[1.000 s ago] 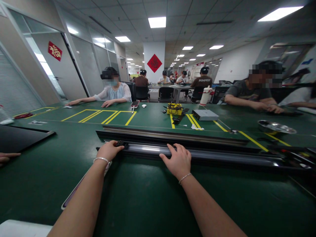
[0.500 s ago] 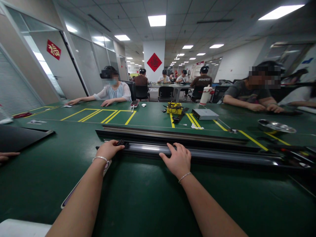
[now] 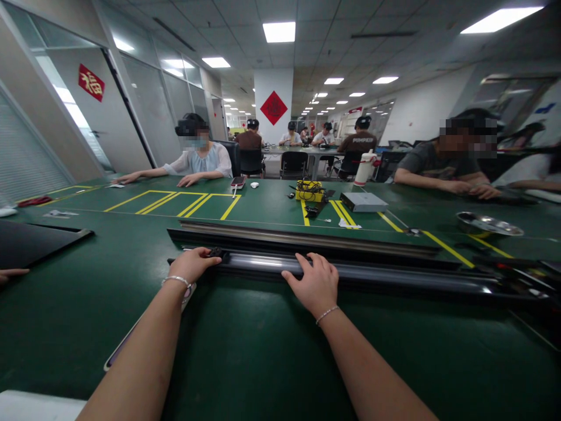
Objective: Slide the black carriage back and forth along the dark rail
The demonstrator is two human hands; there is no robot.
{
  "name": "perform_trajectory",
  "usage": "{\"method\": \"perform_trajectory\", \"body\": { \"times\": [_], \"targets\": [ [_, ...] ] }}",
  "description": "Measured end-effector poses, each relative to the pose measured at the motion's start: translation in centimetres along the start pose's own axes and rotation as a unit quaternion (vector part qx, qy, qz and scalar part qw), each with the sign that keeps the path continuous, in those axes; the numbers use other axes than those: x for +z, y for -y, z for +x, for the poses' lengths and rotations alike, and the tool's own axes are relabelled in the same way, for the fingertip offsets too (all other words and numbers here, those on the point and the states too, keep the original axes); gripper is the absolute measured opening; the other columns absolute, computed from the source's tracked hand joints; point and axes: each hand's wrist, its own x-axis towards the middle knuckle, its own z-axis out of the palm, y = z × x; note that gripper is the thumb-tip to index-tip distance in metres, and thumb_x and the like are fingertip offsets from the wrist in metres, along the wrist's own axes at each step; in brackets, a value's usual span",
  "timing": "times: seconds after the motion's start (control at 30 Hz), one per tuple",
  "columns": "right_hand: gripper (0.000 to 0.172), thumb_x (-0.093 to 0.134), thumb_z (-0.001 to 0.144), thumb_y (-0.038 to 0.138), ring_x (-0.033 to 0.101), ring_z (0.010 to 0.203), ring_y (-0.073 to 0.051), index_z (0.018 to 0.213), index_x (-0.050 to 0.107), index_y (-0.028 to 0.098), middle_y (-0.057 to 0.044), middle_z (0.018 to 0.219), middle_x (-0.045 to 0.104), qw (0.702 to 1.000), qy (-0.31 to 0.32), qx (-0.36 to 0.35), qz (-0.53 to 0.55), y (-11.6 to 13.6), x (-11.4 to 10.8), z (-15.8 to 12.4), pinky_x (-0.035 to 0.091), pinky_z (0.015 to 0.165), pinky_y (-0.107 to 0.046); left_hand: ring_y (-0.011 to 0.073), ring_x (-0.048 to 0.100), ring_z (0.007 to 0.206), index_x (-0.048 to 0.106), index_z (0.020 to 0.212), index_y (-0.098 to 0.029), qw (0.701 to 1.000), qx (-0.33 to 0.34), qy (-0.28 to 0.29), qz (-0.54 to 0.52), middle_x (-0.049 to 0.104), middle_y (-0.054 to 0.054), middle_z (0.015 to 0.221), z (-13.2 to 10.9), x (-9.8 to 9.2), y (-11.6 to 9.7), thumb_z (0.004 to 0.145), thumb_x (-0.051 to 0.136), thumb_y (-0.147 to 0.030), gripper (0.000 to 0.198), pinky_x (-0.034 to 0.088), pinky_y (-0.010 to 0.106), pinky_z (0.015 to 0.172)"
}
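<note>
A long, glossy black bar (image 3: 394, 276) lies across the green table in front of me. Near its left end my left hand (image 3: 189, 268) is closed, thumb and fingers pinching a small black part (image 3: 216, 254) on top of the bar; its exact kind is too dark to make out. My right hand (image 3: 316, 286) rests on the bar's middle with its fingers spread. Just behind runs a second long dark strip (image 3: 307, 238), roughly parallel to the bar.
A phone (image 3: 125, 345) lies partly under my left forearm. Farther back are a yellow box with black cables (image 3: 309, 191), a grey box (image 3: 363, 202), a metal bowl (image 3: 489, 223) and a white bottle (image 3: 364, 169). A black panel (image 3: 39, 248) lies left. Co-workers sit across the table.
Both hands keep their places on the bar and the small black part. Only the camera view has shifted slightly.
</note>
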Motion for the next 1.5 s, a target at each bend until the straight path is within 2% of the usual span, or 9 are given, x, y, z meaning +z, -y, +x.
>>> {"method": "perform_trajectory", "body": {
  "times": [0.93, 1.2, 1.5],
  "targets": [
    [0.053, 0.046, 0.074, 0.059, 0.036, 0.115, -0.026, 0.116, 0.054, 0.027, -0.009, 0.121, 0.050, 1.000, -0.001, 0.004, 0.002, 0.03, -0.06, 0.00, 0.021, 0.091, -0.039, 0.0218, 0.060, 0.092, 0.061, 0.090, -0.026, 1.000, 0.007, 0.009, -0.006, 0.066, 0.001, 0.100, 0.24, 0.43, 0.11, 0.064, 0.052, -0.059, 0.043, 0.043, 0.026, 0.070],
    [0.053, 0.047, 0.074, 0.058, 0.036, 0.116, -0.026, 0.116, 0.054, 0.027, -0.009, 0.121, 0.050, 1.000, 0.004, 0.008, 0.004, 0.15, -0.14, -0.03, 0.021, 0.092, -0.040, 0.0243, 0.060, 0.091, 0.061, 0.095, -0.026, 1.000, -0.002, 0.007, 0.020, 0.067, 0.004, 0.094, 0.03, 0.13, -0.12, 0.065, 0.049, -0.060, 0.047, 0.043, 0.029, 0.069],
    [0.053, 0.045, 0.074, 0.059, 0.036, 0.116, -0.025, 0.116, 0.054, 0.027, -0.009, 0.121, 0.050, 1.000, -0.009, 0.003, 0.007, 0.01, 0.15, -0.04, 0.021, 0.093, -0.039, 0.0224, 0.060, 0.088, 0.062, 0.094, -0.026, 1.000, 0.011, 0.013, 0.004, 0.068, 0.002, 0.092, 0.39, 0.33, 0.21, 0.064, 0.049, -0.060, 0.047, 0.043, 0.026, 0.068]
  ]
}}
